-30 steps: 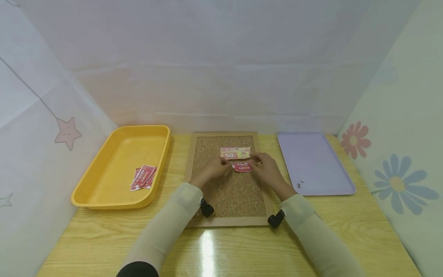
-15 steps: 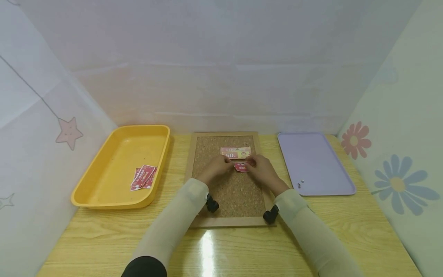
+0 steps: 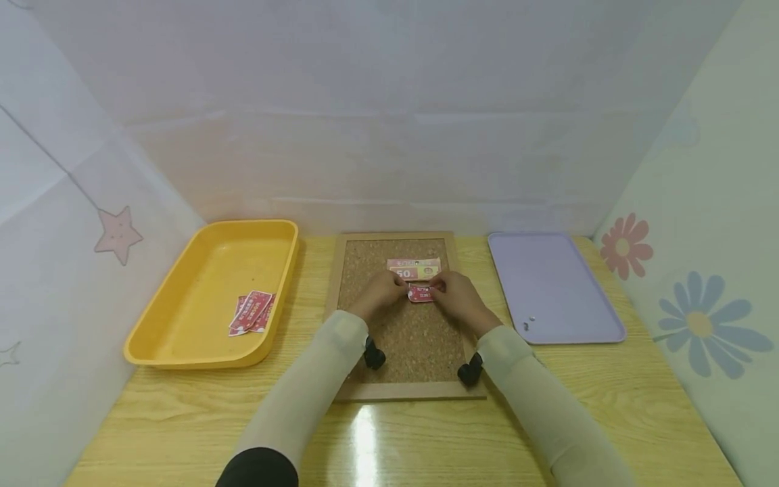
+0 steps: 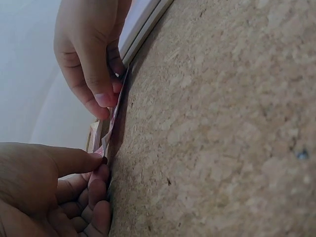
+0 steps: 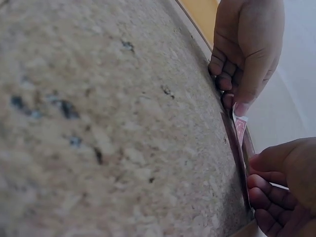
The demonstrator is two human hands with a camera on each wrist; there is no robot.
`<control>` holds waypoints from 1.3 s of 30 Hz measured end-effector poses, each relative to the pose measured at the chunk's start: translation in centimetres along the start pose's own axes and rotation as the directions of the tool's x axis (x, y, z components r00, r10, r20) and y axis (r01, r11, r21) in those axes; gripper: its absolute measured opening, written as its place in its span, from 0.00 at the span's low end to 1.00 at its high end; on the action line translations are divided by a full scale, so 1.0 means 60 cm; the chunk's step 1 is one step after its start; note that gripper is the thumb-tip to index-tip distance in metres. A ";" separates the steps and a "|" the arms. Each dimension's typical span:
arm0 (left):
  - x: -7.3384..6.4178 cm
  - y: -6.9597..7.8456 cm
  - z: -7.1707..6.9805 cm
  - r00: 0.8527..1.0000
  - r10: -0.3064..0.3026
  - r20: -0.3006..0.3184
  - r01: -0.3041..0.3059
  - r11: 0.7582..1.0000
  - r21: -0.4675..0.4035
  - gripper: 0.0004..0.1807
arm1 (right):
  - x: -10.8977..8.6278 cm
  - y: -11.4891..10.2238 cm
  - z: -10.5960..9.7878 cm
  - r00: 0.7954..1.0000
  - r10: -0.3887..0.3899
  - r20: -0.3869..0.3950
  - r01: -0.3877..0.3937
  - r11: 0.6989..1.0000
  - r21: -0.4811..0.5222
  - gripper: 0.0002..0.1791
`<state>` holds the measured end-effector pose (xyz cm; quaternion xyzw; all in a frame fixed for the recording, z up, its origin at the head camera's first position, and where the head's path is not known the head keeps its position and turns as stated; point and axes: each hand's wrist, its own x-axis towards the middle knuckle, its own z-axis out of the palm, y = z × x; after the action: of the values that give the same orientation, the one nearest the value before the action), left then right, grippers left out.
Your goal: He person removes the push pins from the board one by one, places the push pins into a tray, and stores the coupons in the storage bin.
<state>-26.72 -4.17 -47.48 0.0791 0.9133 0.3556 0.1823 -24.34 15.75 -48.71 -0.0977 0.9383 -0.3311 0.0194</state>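
Observation:
A small red coupon (image 3: pixel 418 294) lies against the cork board (image 3: pixel 402 352), just below a larger pink and yellow coupon (image 3: pixel 415 268). My left hand (image 3: pixel 380 293) pinches its left end between thumb and fingertips; in the right wrist view that white-edged corner of the red coupon (image 5: pixel 240 126) lifts off the cork. At the other end my right hand (image 3: pixel 460 297) holds the coupon with thumb and forefinger and covers its right part. A small shiny spot, like a pin head, shows on the coupon near the right fingertips.
To the left stands a yellow tray (image 3: pixel 207 270) with several red coupons (image 3: pixel 252 312) in it. On the right lies a lilac tray (image 3: pixel 556 284), two small metal bits (image 3: pixel 528 325) near its left edge. A wooden frame (image 3: pixel 408 390) borders the board.
My right hand has shifted left along the red coupon and covers more of it. The left hand first moved slightly right, then back a little, with the coupon shifting along.

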 end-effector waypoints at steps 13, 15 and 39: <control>0.001 -0.002 -0.004 1.000 0.013 -0.004 -0.013 0.999 0.050 0.18 | 0.009 -0.007 0.002 1.000 0.008 0.019 -0.006 0.997 -0.072 0.10; 0.001 -0.002 -0.004 1.000 0.000 0.005 0.000 0.999 0.048 0.17 | 0.009 -0.008 0.002 1.000 0.011 0.027 -0.010 0.998 -0.064 0.10; 0.000 0.003 0.002 0.999 0.049 0.012 -0.050 0.996 0.079 0.16 | 0.018 -0.012 0.001 0.992 0.103 0.071 -0.098 0.992 -0.075 0.06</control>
<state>-26.68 -3.96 -47.44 0.1106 0.9235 0.3229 0.1748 -25.28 14.97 -48.29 -0.0634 0.9519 -0.2920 0.0677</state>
